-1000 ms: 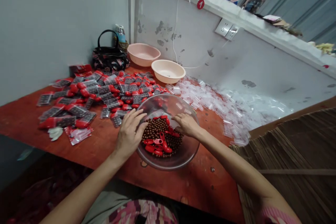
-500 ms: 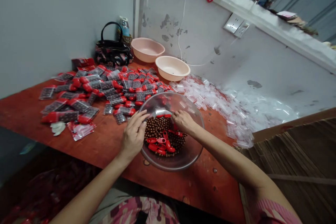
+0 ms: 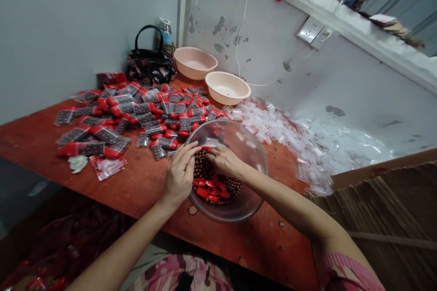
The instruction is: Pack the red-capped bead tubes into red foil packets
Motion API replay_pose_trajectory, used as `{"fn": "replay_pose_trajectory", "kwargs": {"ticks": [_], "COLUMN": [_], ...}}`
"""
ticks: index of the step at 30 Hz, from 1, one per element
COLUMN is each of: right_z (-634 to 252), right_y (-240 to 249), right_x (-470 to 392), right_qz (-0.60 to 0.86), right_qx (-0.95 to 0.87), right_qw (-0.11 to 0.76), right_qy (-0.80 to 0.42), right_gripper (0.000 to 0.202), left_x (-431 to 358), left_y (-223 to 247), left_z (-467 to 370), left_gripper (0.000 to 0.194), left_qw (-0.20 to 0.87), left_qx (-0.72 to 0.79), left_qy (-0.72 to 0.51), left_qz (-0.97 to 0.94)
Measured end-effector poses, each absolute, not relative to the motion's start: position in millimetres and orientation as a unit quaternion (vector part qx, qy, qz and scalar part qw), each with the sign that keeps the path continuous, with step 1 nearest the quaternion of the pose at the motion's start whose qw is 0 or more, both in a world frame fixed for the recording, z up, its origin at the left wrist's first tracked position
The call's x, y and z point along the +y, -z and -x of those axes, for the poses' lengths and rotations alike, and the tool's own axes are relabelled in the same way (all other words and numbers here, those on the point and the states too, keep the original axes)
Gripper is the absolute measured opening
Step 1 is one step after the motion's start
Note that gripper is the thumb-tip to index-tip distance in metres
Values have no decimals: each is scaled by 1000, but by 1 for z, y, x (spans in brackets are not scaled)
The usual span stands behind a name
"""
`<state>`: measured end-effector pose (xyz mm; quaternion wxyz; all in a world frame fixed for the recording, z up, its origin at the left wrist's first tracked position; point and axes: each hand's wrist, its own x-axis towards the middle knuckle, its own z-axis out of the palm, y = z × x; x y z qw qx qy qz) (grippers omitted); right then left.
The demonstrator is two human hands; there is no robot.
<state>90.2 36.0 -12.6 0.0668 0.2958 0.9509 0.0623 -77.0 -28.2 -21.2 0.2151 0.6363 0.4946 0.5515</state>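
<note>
Brings the right hand [image 3: 223,162] leftward across the transparent bowl [image 3: 228,218], from about one o'clock in it to about eleven, almost against the fingertips of the left hand [image 3: 180,173]. Keeps the left hand at the nine-to-ten o'clock side.

Going left to right, with the bowl as the clock's centre: shows toward nine o'clock on the red bench [image 3: 153,186] a crumpled white item [image 3: 77,163] and, just beside it, a flat red-and-pink packet [image 3: 107,167]. Has at ten o'clock a wide heap of clear packets with red ends and dark rows inside [image 3: 105,134]. Shows beyond it, between ten and eleven, a black patterned handbag [image 3: 150,66], with a flask [image 3: 165,32] behind.

Rests the left hand over the rim, fingers close together and thumb lower. Curls the right hand's fingers inward over the brown beads [image 3: 201,166]. Shows a bit of red at the meeting fingertips; cannot tell any firm pinch in either hand. Contains, in the bowl, the beads, loose red plastic pieces [image 3: 211,191] toward seven, and a clear pouch [image 3: 213,142] near eleven.

Shows a pink basin [image 3: 195,62] at eleven, a cream basin [image 3: 228,87] at twelve, loose clear pouches [image 3: 287,136] spread at two, and stacked cardboard [image 3: 385,213] past three.
</note>
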Motion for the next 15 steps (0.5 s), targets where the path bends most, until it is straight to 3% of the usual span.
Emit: {"fn": "replay_pose_trajectory", "kwargs": {"ticks": [7,12,15], "right_z": [-59,-74,-88], "right_y": [27,17,8], "right_x": [31,31,25], "right_qz": [-289,-355,-332], "right_qx": [952,834,717], "right_qw": [-27,-147,-224], "right_qy": [93,396,571], "right_gripper": [28,41,46], "left_x": [-28,-27,-28], "left_y": [28,34,31], "left_z": [79,85,87], "left_gripper": [30,32,34], "left_qw": [217,203,136], "left_qx": [497,507,516], "left_qy": [-559,-545,-528], "left_qz": [-627,-636,-660]}}
